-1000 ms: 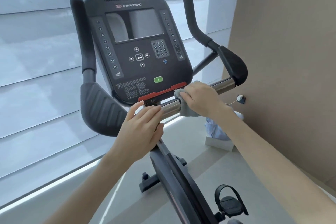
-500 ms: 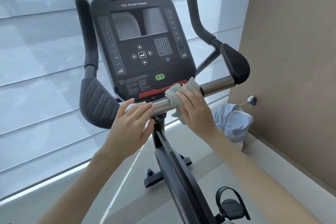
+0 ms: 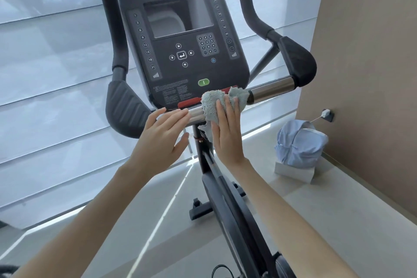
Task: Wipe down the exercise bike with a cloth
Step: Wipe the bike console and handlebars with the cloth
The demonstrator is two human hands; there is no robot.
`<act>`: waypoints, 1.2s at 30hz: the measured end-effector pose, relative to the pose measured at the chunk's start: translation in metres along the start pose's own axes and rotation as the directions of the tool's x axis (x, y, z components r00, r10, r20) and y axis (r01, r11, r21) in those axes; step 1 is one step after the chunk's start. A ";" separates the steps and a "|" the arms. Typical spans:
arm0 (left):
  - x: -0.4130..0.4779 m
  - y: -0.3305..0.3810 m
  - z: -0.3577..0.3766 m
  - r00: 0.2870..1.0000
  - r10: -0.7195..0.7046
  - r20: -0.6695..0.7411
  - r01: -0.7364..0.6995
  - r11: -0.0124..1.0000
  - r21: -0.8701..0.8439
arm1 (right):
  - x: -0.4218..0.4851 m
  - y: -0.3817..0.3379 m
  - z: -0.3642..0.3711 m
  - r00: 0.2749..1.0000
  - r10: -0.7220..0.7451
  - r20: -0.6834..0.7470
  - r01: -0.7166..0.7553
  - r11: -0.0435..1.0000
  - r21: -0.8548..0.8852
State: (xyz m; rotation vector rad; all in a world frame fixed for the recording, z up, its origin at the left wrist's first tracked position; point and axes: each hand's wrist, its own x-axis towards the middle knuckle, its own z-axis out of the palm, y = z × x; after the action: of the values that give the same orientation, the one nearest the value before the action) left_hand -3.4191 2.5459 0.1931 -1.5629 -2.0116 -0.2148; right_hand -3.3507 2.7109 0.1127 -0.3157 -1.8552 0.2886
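Observation:
The exercise bike stands in front of me with its dark console (image 3: 182, 43) facing me. A chrome handlebar (image 3: 270, 89) runs below the console between black padded grips. A pale grey-green cloth (image 3: 212, 102) is draped over the middle of that bar. My right hand (image 3: 226, 133) presses the cloth against the bar with straight fingers. My left hand (image 3: 161, 140) rests with flat fingers on the bar just left of the cloth. The bike's black frame (image 3: 228, 198) runs down between my forearms.
A light blue fabric bundle (image 3: 300, 142) sits on a white box (image 3: 293, 172) on a low ledge at the right, beside the brown wall (image 3: 372, 52). White window blinds (image 3: 56, 74) fill the background. A wall socket with a plug (image 3: 327, 114) is at the right.
My right hand has slid the cloth leftward along the chrome bar toward the middle and flattened out on it. My left hand has stayed on the bar. The camera has tilted.

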 end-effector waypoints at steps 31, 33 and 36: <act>-0.021 -0.026 -0.005 0.990 -0.004 -0.138 -0.001 0.999 -0.033 | 0.108 0.002 -0.018 0.764 0.133 0.631 0.184 0.893 -0.410; -0.028 -0.030 -0.006 0.986 -0.021 -0.167 0.014 0.999 -0.044 | 0.106 -0.005 -0.015 0.756 0.101 0.647 0.207 0.900 -0.382; -0.035 -0.036 -0.008 0.976 -0.062 -0.207 0.054 0.998 -0.045 | 0.105 -0.015 -0.013 0.745 0.067 0.663 0.235 0.905 -0.355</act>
State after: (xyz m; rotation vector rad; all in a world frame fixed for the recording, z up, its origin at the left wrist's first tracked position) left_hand -3.4448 2.5021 0.1892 -1.4417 -1.8999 -0.4254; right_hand -3.3703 2.7353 0.2149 -0.4587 -2.6492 -0.1002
